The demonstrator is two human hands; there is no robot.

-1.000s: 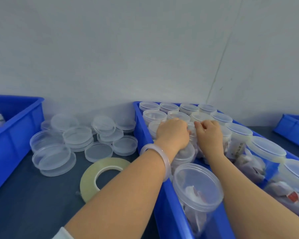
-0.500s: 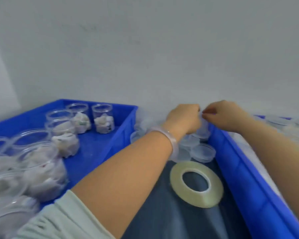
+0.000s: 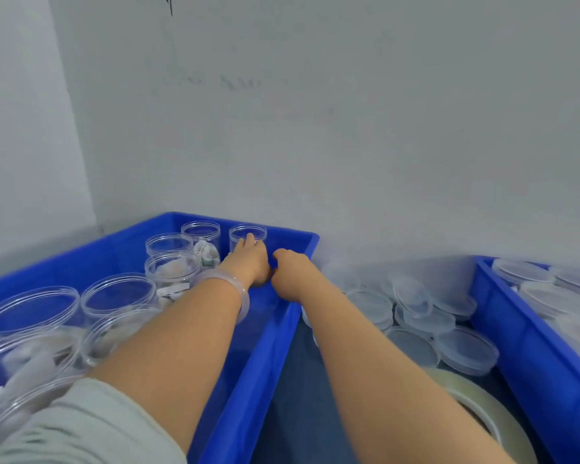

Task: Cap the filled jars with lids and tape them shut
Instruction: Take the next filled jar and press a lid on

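The left grip [image 3: 248, 264] reaches the far open jar [image 3: 261, 233] in the blue bin [image 3: 265, 346], fingers [image 3: 249, 238] stretched onto its wall. The right grip [image 3: 290, 272] is curled beside it; whether it pinches anything I cannot tell. Lids [image 3: 466, 349] lie on the counter [image 3: 292, 396].

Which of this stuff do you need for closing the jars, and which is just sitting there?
For the job: clear round plastic jars, loose clear plastic lids, roll of clear tape.
Just there: blue plastic bins, pale translucent bracelet, grey wall.

2 pale grey walls [image 3: 315, 145] meeting left, perhaps scuffed, dark tabletop [image 3: 292, 396]
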